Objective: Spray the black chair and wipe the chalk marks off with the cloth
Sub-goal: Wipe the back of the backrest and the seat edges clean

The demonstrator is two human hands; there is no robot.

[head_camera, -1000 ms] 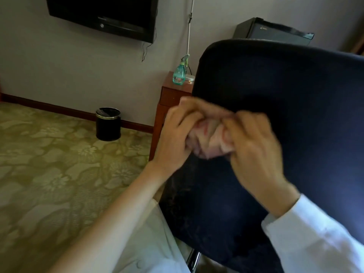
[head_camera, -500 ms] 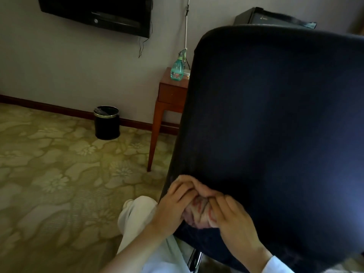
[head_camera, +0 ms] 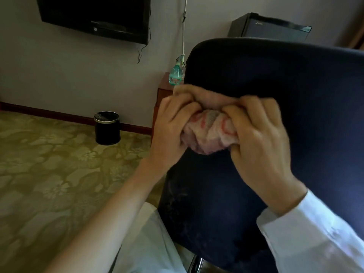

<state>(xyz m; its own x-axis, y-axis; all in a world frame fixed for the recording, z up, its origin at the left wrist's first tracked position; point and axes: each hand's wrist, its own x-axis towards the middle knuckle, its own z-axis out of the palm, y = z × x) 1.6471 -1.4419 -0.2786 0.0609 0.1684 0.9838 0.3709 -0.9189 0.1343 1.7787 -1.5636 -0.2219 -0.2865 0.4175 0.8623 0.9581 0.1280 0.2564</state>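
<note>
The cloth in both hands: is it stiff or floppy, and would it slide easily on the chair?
Probably floppy: the cloth bunches in deep folds between the left hand and right hand. Likely light, since fingers alone gather it. Its towel-like pile should drag on the black chair, not slide.

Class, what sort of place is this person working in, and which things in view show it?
Probably a hotel room: a wall-mounted television, floral patterned carpet, a small black fridge and a waste bin by the wall.

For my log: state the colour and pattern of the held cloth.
Pale pink cloth with red markings, seen best in the head view.
</note>
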